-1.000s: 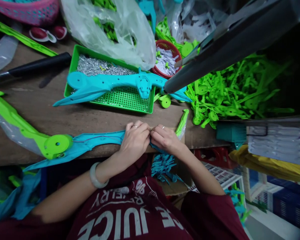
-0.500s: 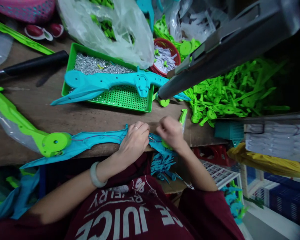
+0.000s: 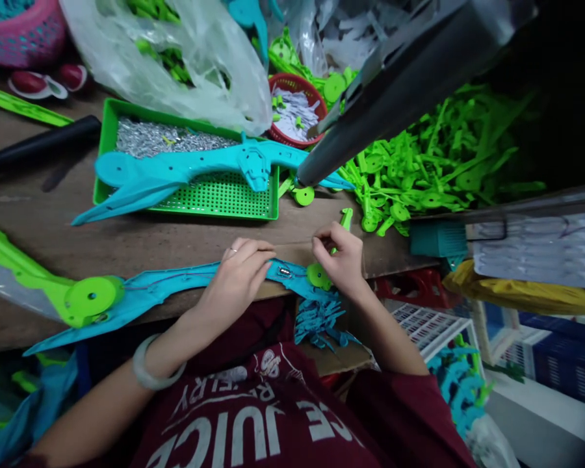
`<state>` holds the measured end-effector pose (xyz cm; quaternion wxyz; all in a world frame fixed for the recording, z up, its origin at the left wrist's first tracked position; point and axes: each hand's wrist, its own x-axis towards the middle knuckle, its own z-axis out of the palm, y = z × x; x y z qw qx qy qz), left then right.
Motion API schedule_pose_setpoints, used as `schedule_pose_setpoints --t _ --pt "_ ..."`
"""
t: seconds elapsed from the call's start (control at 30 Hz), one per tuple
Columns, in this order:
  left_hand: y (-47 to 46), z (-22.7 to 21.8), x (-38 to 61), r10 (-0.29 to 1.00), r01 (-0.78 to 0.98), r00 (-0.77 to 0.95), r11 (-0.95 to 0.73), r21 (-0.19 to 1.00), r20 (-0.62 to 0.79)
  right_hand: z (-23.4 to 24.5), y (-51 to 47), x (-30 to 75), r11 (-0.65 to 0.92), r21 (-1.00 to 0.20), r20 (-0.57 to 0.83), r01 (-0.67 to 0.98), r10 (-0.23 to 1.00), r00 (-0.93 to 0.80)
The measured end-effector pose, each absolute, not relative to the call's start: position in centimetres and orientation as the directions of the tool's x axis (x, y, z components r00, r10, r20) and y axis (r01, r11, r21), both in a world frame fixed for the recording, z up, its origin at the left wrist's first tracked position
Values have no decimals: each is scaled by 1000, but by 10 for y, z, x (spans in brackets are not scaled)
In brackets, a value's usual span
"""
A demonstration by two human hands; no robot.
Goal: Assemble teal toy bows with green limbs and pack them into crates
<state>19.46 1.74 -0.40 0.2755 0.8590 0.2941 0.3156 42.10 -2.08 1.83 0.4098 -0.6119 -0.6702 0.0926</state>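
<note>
A long teal plastic toy part (image 3: 166, 288) lies along the near edge of the wooden table (image 3: 141, 244), with a lime green wheel-ended piece (image 3: 85, 299) fitted at its left. My left hand (image 3: 236, 276) lies flat on the teal part, fingers stretched toward a small metal clip (image 3: 285, 271) set in it. My right hand (image 3: 338, 260) pinches a lime green plastic arm with a round end (image 3: 319, 275) and holds it against the teal part's right end.
A green tray (image 3: 104, 130) holds silvery metal bits, and a second teal part (image 3: 185, 169) lies across it. A red basket (image 3: 295, 107), plastic bags and a heap of green parts (image 3: 443, 169) crowd the back and right. A dark grey bar (image 3: 394, 84) overhangs.
My hands were pressed together on the teal part. My right hand has drawn away to the right and now holds a green piece at the part's end. My left hand has flattened.
</note>
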Motion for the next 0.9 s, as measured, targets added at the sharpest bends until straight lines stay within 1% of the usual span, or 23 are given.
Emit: schedule_pose_setpoints --t 0.1,0.23,0.33,0.43,0.5,0.57,0.63,0.7,0.77,0.9 --pt "16 6 183 711 415 607 -664 622 355 16 -26 422 251 -605 433 756 900 48" --pt "8 15 167 764 538 573 -624 567 297 12 -28 421 249 -624 416 740 908 45" --pt "3 15 157 749 531 598 -637 558 285 9 -24 422 223 -616 400 755 915 56" --pt "2 9 155 704 483 644 -678 553 299 6 -18 423 179 -563 377 807 924 58" --pt "3 5 159 686 452 654 -692 563 319 5 -17 422 177 -543 377 821 925 50" --pt "3 3 166 680 432 656 -695 575 328 8 -20 419 212 -548 390 809 920 23" --pt "4 4 171 679 430 656 -694 577 328 13 -27 414 276 -534 408 799 912 -43" --pt "5 6 173 683 448 654 -697 561 326 19 -37 408 341 -492 430 801 895 -118" --pt "5 8 172 688 476 652 -699 533 320 24 -45 401 381 -476 435 792 885 -165" --pt "6 5 170 668 495 669 -727 475 325 27 -53 387 417 -521 395 745 891 -222"
